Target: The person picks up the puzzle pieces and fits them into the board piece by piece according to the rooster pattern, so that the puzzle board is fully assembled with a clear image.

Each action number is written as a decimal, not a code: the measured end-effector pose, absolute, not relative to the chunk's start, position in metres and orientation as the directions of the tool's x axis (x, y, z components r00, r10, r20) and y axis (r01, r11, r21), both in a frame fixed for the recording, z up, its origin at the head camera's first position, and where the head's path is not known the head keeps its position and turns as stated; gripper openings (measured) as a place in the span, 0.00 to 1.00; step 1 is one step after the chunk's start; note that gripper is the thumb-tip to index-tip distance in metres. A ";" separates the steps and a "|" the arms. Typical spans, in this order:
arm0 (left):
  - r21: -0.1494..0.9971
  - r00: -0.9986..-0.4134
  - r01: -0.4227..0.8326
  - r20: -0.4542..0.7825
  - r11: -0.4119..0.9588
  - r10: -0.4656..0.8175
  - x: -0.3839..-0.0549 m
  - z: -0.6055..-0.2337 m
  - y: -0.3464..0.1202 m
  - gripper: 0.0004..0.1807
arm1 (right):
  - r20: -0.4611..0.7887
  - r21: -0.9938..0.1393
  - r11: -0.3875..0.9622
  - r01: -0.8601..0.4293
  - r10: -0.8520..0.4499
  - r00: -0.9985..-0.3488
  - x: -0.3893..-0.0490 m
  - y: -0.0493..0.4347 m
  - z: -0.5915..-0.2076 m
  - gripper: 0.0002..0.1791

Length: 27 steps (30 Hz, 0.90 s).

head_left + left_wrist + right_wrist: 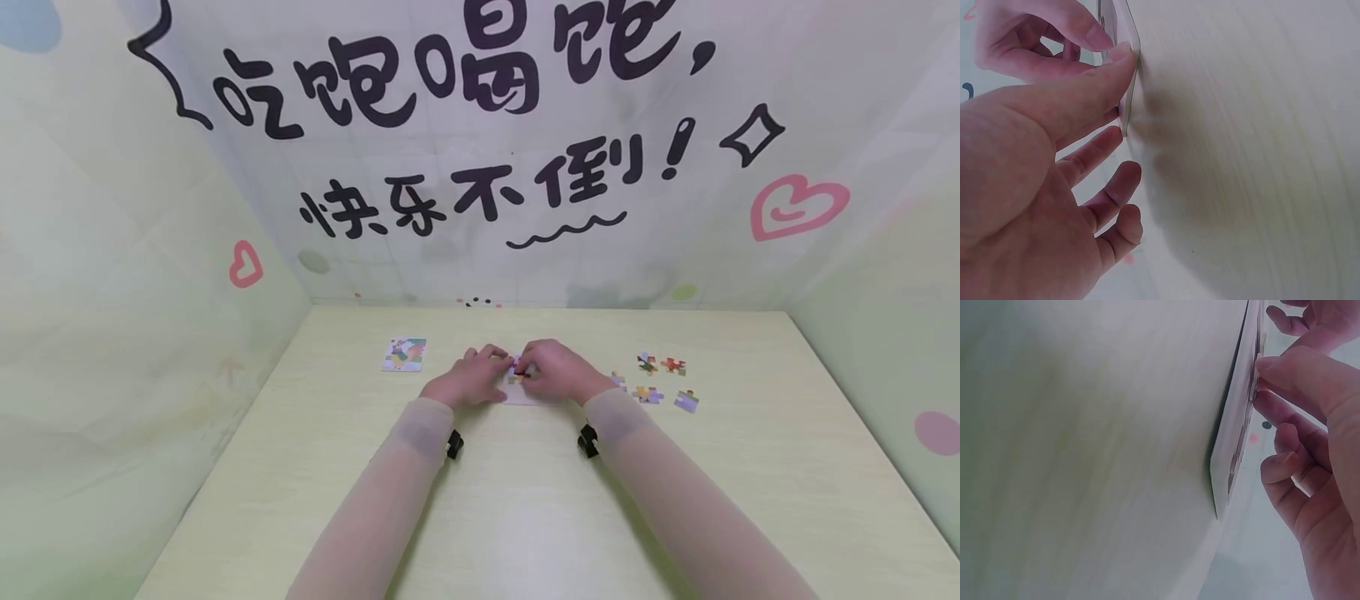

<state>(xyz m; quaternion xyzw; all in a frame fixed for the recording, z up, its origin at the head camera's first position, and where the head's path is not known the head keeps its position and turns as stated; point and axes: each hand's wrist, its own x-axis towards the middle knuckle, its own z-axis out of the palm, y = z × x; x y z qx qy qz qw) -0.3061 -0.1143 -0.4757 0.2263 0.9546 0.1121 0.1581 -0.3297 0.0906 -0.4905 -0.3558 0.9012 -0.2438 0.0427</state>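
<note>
A small pale puzzle board (pixel 525 401) lies on the table between both hands, with colourful pieces (pixel 516 377) on it. At its left side my left hand (pixel 472 379) holds the board, thumb (pixel 1119 56) on the near edge and forefinger at the far part; the other fingers are spread loosely. From the right, my right hand (pixel 558 372) pinches a jigsaw piece (pixel 1256 378) between thumb and forefinger, right at the board's surface. Its remaining fingers are curled. Both hands hide much of the board's picture.
A square picture card (pixel 405 355) lies to the left. Right of the hands are several loose jigsaw pieces (pixel 647 394), among them a red one (pixel 673 366) and a pale one (pixel 686 402). Printed cloth walls (pixel 465 275) border the table (pixel 510 517) at back and sides.
</note>
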 end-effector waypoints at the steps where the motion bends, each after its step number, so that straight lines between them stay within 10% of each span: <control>1: 0.284 -0.847 0.399 -0.249 0.872 0.469 -0.307 -0.476 -0.115 0.39 | 0.097 -0.470 0.627 -0.622 -0.663 -0.742 -0.329 0.090 -0.490 0.08; 27: 0.288 -0.844 0.403 -0.250 0.869 0.475 -0.307 -0.476 -0.116 0.40 | 0.111 -0.443 0.615 -0.652 -0.685 -0.720 -0.329 0.089 -0.492 0.06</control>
